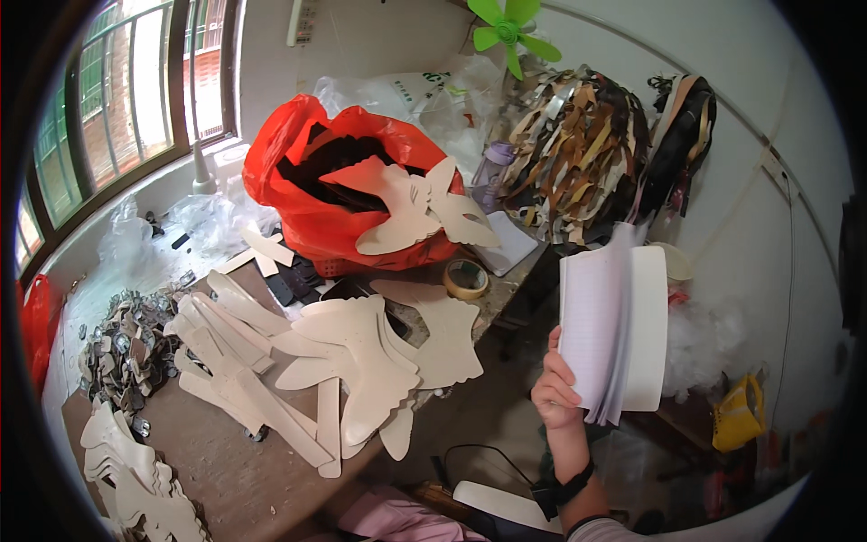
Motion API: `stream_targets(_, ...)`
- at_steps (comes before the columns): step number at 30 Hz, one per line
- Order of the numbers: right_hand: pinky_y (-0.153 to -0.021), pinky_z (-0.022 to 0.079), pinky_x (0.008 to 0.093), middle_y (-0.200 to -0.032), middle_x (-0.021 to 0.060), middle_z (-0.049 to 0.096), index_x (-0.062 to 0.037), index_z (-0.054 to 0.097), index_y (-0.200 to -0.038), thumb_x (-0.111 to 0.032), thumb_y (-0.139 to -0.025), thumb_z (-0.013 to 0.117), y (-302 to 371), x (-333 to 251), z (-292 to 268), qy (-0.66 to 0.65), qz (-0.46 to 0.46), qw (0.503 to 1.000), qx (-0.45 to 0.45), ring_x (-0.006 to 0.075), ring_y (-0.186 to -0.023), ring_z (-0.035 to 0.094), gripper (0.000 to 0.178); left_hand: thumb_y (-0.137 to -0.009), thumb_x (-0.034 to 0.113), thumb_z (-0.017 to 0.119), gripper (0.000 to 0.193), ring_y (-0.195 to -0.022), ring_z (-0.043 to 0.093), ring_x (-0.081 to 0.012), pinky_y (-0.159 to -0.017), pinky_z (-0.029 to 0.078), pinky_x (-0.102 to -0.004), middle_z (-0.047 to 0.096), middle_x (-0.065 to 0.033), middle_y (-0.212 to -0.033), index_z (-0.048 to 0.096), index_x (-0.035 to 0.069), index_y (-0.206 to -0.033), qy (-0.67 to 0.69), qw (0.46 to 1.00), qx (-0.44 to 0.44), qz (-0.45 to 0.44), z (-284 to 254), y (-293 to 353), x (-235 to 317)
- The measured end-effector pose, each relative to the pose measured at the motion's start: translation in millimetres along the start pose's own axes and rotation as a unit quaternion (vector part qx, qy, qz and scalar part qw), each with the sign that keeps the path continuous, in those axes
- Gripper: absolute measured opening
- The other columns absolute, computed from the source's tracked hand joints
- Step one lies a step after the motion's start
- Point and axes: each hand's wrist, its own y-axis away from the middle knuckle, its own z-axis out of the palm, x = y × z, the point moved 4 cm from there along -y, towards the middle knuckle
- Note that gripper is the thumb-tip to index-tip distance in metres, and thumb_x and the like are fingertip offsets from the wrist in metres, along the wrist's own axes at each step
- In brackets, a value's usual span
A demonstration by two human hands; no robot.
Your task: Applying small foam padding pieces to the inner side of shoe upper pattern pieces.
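Notebook [591, 325] | left hand: out of view, its state cannot be told | cream cut pieces [361, 348] piled on brown table [244, 474] | right hand [557, 390]: fingers closed on notebook's lower left edge | position: right of table, pages fanned, long axis near upright, top end up

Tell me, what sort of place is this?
Probably a small workshop where leather-like sheet is cut into parts. It shows in the thin, cream-coloured cut-out pieces on the brown table, the shaggy mass of brown, black and cream strips, and the heap of small grey, partly shiny pieces.
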Motion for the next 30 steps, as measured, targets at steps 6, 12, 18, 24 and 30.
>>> stream_targets(6, -0.036, 0.038, 0.0236, -0.071, 0.0104, 0.044, -0.0031, 0.036, -0.141, -0.022, -0.101, 0.034, 0.7, 10.2, 1.2, -0.063, 0.038, 0.997, -0.026, 0.0166, -0.042, 0.049, 0.045, -0.094, 0.004, 0.058, 0.008, -0.09, 0.058, -0.0134, -0.083, 0.046, -0.0263, 0.064, -0.0059, -0.096, 0.062, -0.002, -0.096, 0.002, 1.0, 0.005, 0.0, -1.6, -0.1, 0.5)
stream_targets(12, -0.037, 0.039, 0.0234, -0.071, 0.0108, 0.045, -0.0032, 0.035, -0.142, -0.024, -0.102, 0.033, 7.0, 5.0, -4.8, -0.049, 0.022, 0.998, -0.029, 0.0169, -0.042, 0.049, 0.045, -0.093, 0.004, 0.059, 0.007, -0.09, 0.059, -0.0133, -0.083, 0.046, -0.0261, 0.065, -0.006, -0.096, 0.062, -0.002, -0.096, 0.013, 1.0, 0.016, -0.003, -5.0, 3.0, -7.6)
stream_targets(18, -0.036, 0.04, 0.0227, -0.071, 0.0116, 0.044, -0.006, 0.033, -0.143, -0.028, -0.102, 0.033, 10.0, -1.6, -5.3, -0.001, 0.043, 0.998, -0.054, 0.017, -0.042, 0.049, 0.047, -0.094, 0.005, 0.059, 0.008, -0.089, 0.059, -0.0131, -0.084, 0.046, -0.0261, 0.065, -0.0059, -0.095, 0.062, -0.002, -0.096, 0.009, 1.0, 0.01, -0.004, -1.8, 1.1, -6.6)
stream_targets(24, -0.037, 0.038, 0.0224, -0.072, 0.0111, 0.044, -0.0076, 0.032, -0.145, -0.029, -0.102, 0.032, 16.9, -18.7, -5.7, 0.068, 0.029, 0.996, -0.051, 0.0172, -0.043, 0.048, 0.048, -0.094, 0.007, 0.061, 0.01, -0.09, 0.059, -0.0133, -0.084, 0.046, -0.0268, 0.065, -0.0059, -0.096, 0.062, -0.002, -0.097, 0.001, 1.0, -0.003, 0.008, -2.2, -0.8, -5.2)
stream_targets(30, -0.04, 0.035, 0.025, -0.072, 0.0091, 0.042, -0.0079, 0.034, -0.144, -0.027, -0.102, 0.035, 9.7, -52.5, -17.4, 0.2, -0.032, 0.979, 0.023, 0.0155, -0.045, 0.043, 0.047, -0.093, 0.007, 0.061, 0.01, -0.09, 0.059, -0.0136, -0.085, 0.046, -0.0274, 0.066, -0.0063, -0.097, 0.062, -0.003, -0.097, 0.004, 1.0, 0.005, 0.01, -6.1, 1.4, -13.7)
